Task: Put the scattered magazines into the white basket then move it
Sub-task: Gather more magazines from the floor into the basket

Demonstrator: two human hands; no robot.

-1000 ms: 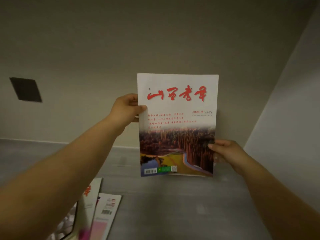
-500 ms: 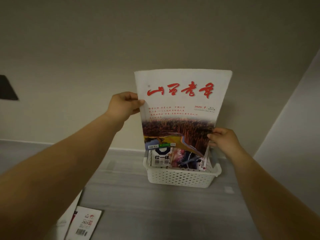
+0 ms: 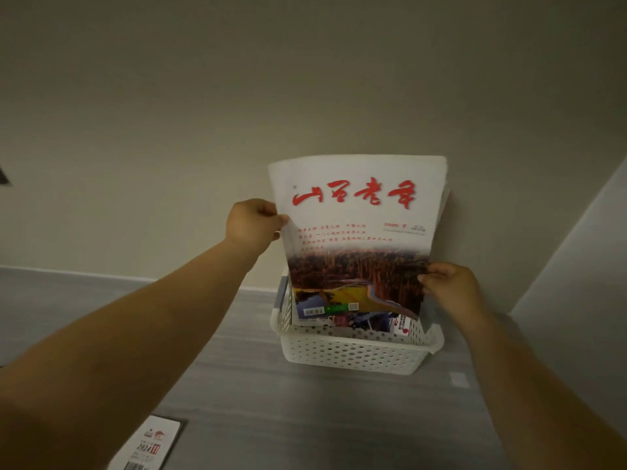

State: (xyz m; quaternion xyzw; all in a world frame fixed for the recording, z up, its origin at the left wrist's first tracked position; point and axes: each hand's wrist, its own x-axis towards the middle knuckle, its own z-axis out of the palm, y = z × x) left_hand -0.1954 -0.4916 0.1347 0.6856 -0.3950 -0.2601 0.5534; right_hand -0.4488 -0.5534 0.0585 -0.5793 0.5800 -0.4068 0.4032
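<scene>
Nearest, one magazine lay on the floor, cut off by the frame edge, so it was left to collect; whether others lay out of view I could not tell. Beyond, the white basket already held some magazines. The left hand and right hand gripped the side edges of a red-titled magazine, its bottom just entering the basket. Its cover hid most of the inside, and moving the basket was not yet done.

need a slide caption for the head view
Left hand and right hand hold a red-titled magazine upright over the white basket of magazines.
</scene>
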